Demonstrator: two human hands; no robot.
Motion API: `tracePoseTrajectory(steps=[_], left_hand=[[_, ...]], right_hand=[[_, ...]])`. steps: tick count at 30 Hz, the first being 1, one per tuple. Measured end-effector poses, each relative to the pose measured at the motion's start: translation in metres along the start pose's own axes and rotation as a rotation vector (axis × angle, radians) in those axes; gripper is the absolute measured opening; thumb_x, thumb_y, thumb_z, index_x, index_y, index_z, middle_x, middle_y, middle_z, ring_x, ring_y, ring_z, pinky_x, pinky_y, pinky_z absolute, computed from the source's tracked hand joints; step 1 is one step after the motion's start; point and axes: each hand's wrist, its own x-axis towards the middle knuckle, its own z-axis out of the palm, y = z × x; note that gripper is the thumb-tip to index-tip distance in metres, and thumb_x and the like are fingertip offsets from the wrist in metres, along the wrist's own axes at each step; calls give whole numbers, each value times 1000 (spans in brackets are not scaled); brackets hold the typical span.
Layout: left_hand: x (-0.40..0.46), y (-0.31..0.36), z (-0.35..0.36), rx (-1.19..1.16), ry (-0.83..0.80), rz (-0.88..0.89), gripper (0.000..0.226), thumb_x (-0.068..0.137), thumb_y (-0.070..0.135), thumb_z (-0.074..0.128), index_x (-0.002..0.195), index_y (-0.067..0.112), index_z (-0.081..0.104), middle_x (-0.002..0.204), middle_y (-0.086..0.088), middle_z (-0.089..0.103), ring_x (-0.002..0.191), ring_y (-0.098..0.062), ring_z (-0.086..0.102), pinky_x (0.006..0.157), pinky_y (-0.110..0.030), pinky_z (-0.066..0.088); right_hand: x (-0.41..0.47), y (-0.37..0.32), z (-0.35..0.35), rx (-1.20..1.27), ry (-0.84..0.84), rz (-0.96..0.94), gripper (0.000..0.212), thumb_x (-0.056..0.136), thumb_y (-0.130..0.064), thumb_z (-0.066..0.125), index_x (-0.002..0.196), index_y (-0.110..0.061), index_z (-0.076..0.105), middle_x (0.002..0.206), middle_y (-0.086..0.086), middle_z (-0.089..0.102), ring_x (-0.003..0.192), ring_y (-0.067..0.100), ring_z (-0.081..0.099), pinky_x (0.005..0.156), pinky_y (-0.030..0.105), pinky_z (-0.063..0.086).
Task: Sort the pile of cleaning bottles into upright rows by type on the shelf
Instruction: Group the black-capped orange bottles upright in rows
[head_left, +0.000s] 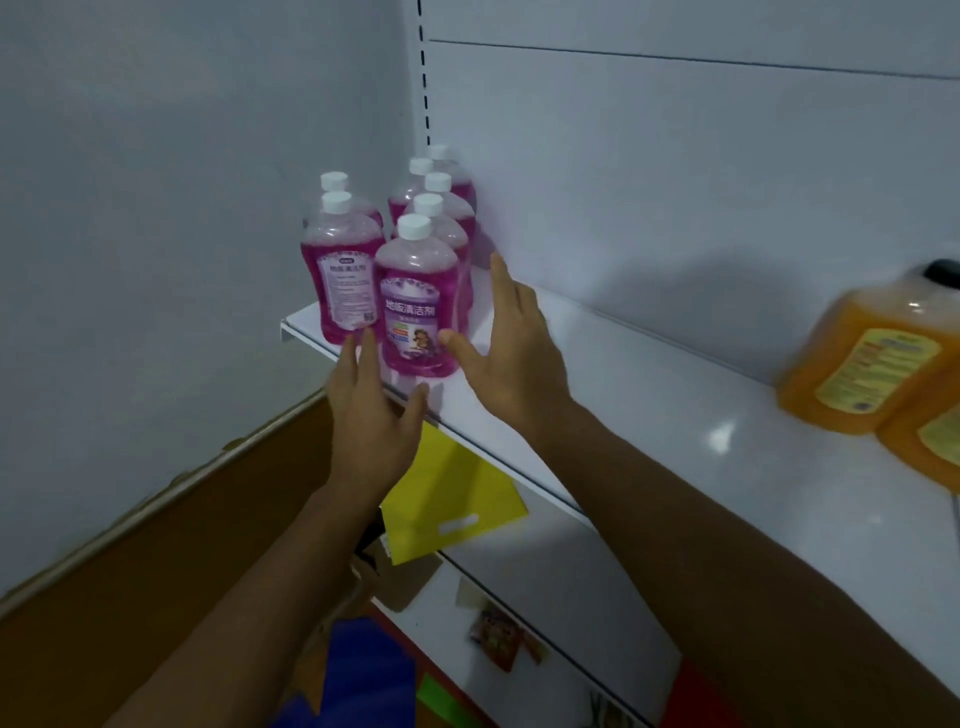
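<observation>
Several pink bottles with white caps stand upright in rows at the left end of the white shelf (649, 395). The front pink bottle (415, 301) shows a purple label; another pink bottle (343, 270) stands to its left. My left hand (371, 421) is just left of and below the front bottle, fingers straight, its fingertips at the bottle's base. My right hand (511, 353) is on the bottle's right, fingers straight, thumb close to its side. Neither hand grips it. Two orange bottles (872, 358) sit at the shelf's right end.
A white back panel and a side wall (156, 182) close in the shelf corner. Below the shelf lie a yellow card (452, 499), cardboard pieces, small packets and a blue item (363, 670). A brown board (156, 545) slants at lower left.
</observation>
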Motion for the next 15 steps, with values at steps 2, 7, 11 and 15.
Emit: tracePoseTrajectory(steps=[2, 7, 11, 15], left_hand=[[-25, 27, 6, 155, 45, 118, 71, 88, 38, 56, 149, 12, 31, 155, -15, 27, 141, -34, 23, 113, -50, 27], [-79, 120, 61, 26, -188, 387, 62, 92, 43, 46, 144, 9, 41, 151, -13, 37, 138, -29, 33, 113, -41, 27], [-118, 197, 115, -135, -432, 507, 58, 93, 38, 56, 144, 15, 40, 146, -5, 46, 133, -22, 42, 109, -37, 36], [-155, 263, 167, -129, -683, 478, 63, 93, 31, 59, 149, 24, 31, 152, 2, 39, 137, -20, 40, 112, -39, 34]], right_hand=[[-22, 17, -30, -31, 19, 16, 82, 88, -43, 64, 152, -15, 21, 143, 11, 42, 128, 29, 45, 93, 44, 48], [-86, 68, -123, -131, -24, 174, 65, 92, -47, 57, 145, -17, 33, 142, 5, 44, 123, 24, 51, 96, 45, 48], [-142, 97, -205, -219, 18, 265, 56, 94, -47, 51, 140, -18, 40, 139, 3, 48, 121, 22, 52, 94, 43, 48], [-198, 125, -282, -413, 37, 360, 47, 94, -45, 53, 133, -19, 46, 132, 2, 52, 117, 21, 50, 89, 34, 45]])
